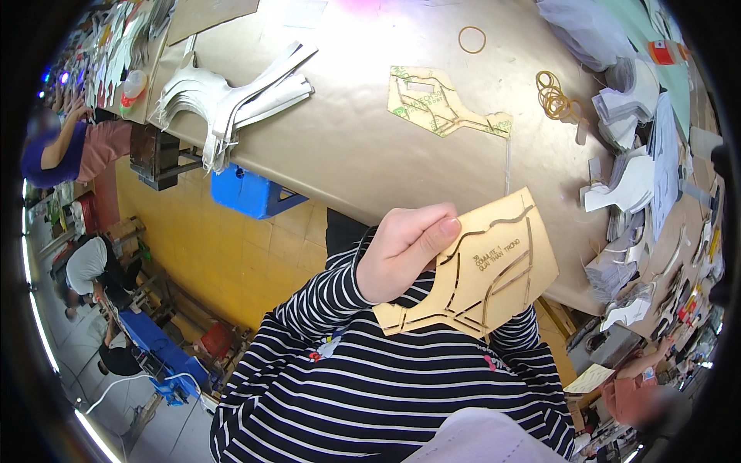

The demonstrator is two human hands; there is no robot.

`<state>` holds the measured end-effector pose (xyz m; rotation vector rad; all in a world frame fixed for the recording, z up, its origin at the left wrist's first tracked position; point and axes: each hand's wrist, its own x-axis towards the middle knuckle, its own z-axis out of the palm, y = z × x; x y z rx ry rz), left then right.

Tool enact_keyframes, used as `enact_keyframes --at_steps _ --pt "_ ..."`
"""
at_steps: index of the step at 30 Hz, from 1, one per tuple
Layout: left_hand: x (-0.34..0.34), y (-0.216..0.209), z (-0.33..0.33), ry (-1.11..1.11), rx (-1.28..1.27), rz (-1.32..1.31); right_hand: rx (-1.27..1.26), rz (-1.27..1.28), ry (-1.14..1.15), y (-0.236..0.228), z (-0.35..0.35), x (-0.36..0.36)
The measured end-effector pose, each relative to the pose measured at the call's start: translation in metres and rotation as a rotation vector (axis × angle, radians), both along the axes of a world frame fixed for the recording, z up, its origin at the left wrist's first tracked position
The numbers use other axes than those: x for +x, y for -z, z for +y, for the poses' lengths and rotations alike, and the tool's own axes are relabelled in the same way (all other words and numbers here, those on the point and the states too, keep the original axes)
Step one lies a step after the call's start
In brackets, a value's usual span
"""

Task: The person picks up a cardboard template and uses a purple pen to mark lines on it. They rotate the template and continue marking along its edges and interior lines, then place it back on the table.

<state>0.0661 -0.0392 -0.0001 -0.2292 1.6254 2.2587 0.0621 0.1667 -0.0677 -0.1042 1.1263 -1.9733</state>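
My left hand [405,251] is closed on the upper left edge of a tan cutting template [505,270], thumb on its face. This flat board has long curved and straight slots cut through it and small dark lettering. It is tilted in front of my striped top, off the near edge of the table. My right sleeve [515,330] runs up behind the board, and the right hand is hidden there. Beyond, a second slotted template [432,104] with green printing lies on the table. A thin pale strip reaches from its right end toward the held board.
The brown-covered table [332,154] bears a stack of white cut pieces [224,100] at left, a single rubber band [472,28], a rubber-band pile [557,96] and more stacked pieces [629,181] at right. A blue stool [245,193] stands below its edge. Other people work at both sides.
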Motion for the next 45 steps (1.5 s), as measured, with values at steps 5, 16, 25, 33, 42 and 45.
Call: enact_keyframes --at_steps 5,16,25,33,42,45 --pt "0.0 -0.001 -0.001 -0.021 0.05 0.0 -0.032 -0.085 0.019 0.002 -0.003 0.001" --pt "-0.002 0.001 -0.002 -0.004 0.112 -0.055 -0.075 -0.191 0.026 -0.003 -0.006 0.005" --pt "-0.001 0.004 -0.005 0.038 0.0 0.035 -0.124 -0.277 0.039 -0.003 -0.007 0.006" --pt "0.001 -0.002 0.003 -0.021 -0.131 0.115 -0.231 -0.424 0.063 0.001 -0.006 0.008" --pt "0.001 -0.001 0.005 -0.032 -0.218 0.129 -0.137 -0.394 0.076 0.014 -0.009 0.017" --pt "0.0 -0.002 0.002 -0.027 -0.203 0.178 -0.132 -0.352 0.078 0.009 -0.008 0.017"
